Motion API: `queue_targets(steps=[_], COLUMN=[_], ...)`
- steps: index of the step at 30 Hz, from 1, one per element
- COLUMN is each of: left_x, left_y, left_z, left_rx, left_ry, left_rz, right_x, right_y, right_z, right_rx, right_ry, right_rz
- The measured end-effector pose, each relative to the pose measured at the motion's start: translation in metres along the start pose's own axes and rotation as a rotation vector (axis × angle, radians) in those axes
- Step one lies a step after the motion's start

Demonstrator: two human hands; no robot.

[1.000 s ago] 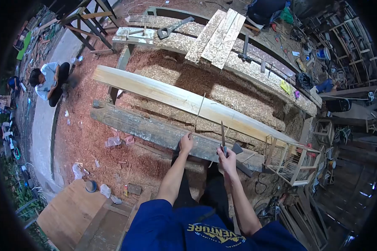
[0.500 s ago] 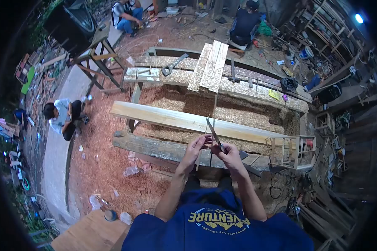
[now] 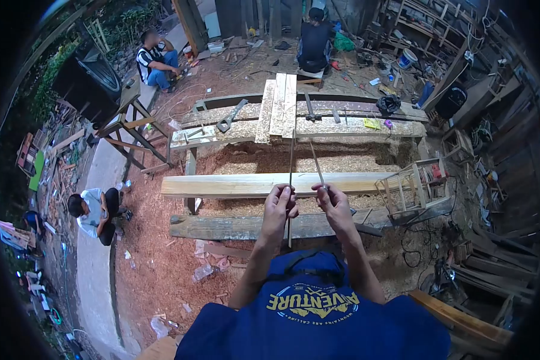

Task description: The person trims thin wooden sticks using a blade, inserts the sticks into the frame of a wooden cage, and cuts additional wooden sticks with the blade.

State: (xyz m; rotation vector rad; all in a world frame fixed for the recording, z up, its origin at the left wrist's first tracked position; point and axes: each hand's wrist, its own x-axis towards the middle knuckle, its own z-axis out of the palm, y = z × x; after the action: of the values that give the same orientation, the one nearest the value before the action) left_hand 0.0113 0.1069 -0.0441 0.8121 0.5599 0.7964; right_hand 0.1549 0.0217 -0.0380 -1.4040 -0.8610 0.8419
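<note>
My left hand (image 3: 276,210) is closed around a long thin stick (image 3: 291,162), which stands nearly upright and extends above and below the fingers. To its right, my right hand (image 3: 337,210) grips a narrow knife (image 3: 316,159), its blade pointing up and slightly left. A small gap separates the two hands, and the blade is apart from the stick. Both hands are near a pale squared beam (image 3: 234,185), with a weathered grey beam (image 3: 246,227) closer to my body.
Planks (image 3: 282,105) lie across the far beams, near a hammer-like tool (image 3: 309,108) and a flat metal tool (image 3: 231,117). A small slatted wooden frame (image 3: 423,186) sits at right. People sit at left (image 3: 93,210), back left (image 3: 156,60) and back (image 3: 314,45). Shavings cover the ground.
My hands have moved apart. The knife has come away from the stick to the right, and its blade now looks thinner. My view has shifted too.
</note>
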Motion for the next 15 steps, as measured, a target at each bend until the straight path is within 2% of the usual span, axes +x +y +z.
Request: queue_targets(steps=[2,5,8,12,15], left_x=[-0.006,-0.016,-0.023,-0.040,-0.049], left_y=[-0.002,-0.001,-0.003,0.001,0.005], left_z=[-0.003,0.001,-0.004,-0.011,-0.022], left_rx=[-0.026,0.001,0.060,0.028,-0.062], left_ry=[0.002,-0.002,-0.048,-0.109,-0.172], left_rz=[-0.084,-0.116,-0.125,-0.117,-0.205], right_x=[-0.004,-0.017,-0.021,-0.012,-0.009], right_y=[-0.004,-0.025,-0.028,-0.020,-0.020], right_z=[-0.003,0.006,0.004,0.004,0.003], right_rx=[-0.009,-0.361,-0.608,-0.604,-0.695], right_ry=[-0.018,-0.031,-0.174,-0.199,-0.241], right_rz=[-0.006,-0.105,-0.195,-0.519,-0.602])
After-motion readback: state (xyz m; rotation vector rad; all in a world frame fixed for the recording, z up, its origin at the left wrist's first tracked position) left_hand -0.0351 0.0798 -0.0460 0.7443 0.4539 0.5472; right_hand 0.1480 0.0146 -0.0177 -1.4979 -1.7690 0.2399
